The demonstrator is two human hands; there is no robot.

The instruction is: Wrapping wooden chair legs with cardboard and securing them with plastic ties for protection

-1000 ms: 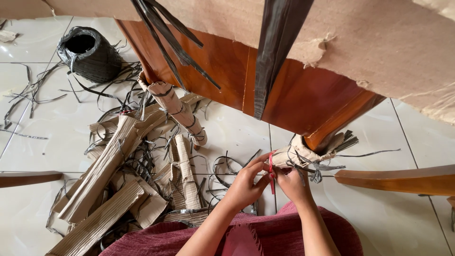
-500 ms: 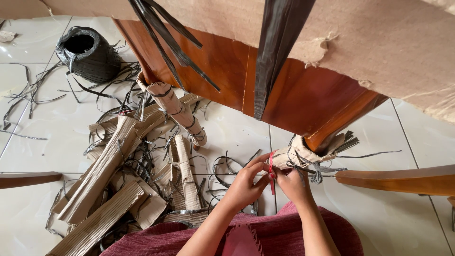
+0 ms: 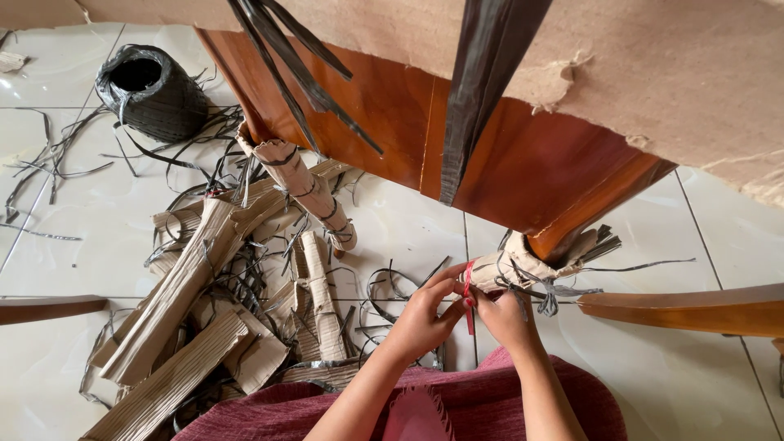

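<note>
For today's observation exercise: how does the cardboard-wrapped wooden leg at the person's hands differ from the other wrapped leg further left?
The cardboard-wrapped leg at the hands is gripped by the left hand and right hand, with a thin red tool against it; the wrapped leg further left is untouched. The near one's wrapping looks torn and loose; the far one's is tidy, bound with black strips. Both are wrapped in brown cardboard and belong to the same wooden furniture.

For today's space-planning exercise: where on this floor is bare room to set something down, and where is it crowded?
Bare tile lies right of the wrapped furniture leg, past the wooden rail, and left of the cardboard heap beside the black strap coil. It is crowded around the heap and both hands.
</note>
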